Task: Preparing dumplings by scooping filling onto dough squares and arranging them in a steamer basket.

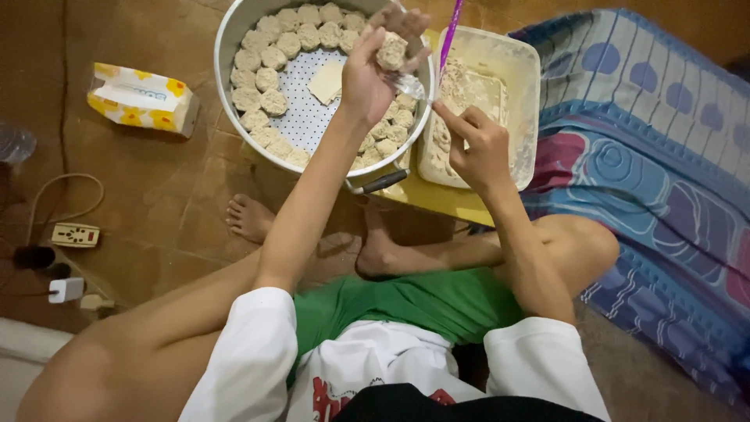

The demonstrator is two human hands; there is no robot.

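Observation:
My left hand (373, 66) is raised over the round metal steamer pan (226, 35) and grips a pale dumpling (391, 51) between its fingers. My right hand (473, 144) holds a spoon with a pink handle (451, 31); its metal bowl (408, 84) touches the underside of the dumpling. Several shaped dumplings (273, 59) line the perforated tray inside the pan in rings. A small pale square sheet (326, 80) lies at the tray's centre. To the right stands a white rectangular tub (522, 70) of beige filling (473, 90).
The pan and tub rest on a low yellow board (445, 205) above my crossed legs and feet. A yellow-white tissue pack (142, 98) lies on the brown floor to the left, with a power strip (75, 234), cables and a charger (66, 290). A patterned blue mattress (656, 156) lies at right.

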